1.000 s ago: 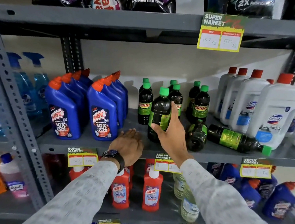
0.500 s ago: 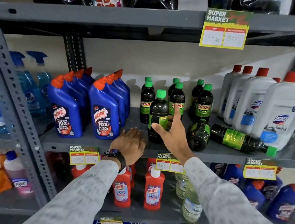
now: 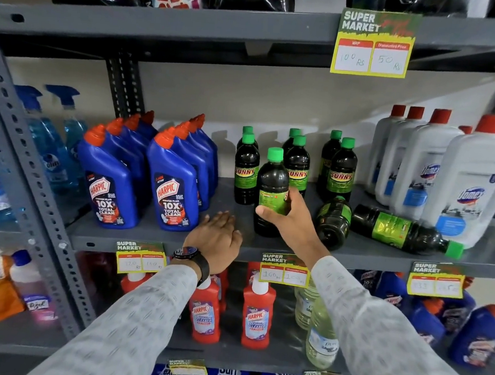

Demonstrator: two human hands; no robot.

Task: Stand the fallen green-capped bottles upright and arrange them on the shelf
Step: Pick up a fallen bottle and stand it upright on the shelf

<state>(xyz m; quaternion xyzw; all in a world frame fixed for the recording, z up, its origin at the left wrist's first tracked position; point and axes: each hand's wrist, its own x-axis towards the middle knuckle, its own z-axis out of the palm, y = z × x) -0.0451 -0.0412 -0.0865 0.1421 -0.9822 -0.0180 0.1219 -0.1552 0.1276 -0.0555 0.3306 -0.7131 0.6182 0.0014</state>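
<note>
An upright green-capped bottle [image 3: 271, 192] is gripped around its label by the right hand [image 3: 290, 217], at the front of the grey shelf [image 3: 265, 246]. Just right of this bottle, two fallen bottles [image 3: 333, 222] [image 3: 404, 230] are seen lying on the shelf. Behind it, six green-capped bottles [image 3: 342, 169] are standing. To its left, the left hand [image 3: 215, 238] is rested on the shelf edge, fingers relaxed and empty.

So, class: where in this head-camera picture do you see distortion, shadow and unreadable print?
Head view: wide-angle lens bows the grey upright at left; green-capped bottles cast soft shadows on the back wall; the lower price tags are too blurred to read surely.
</note>
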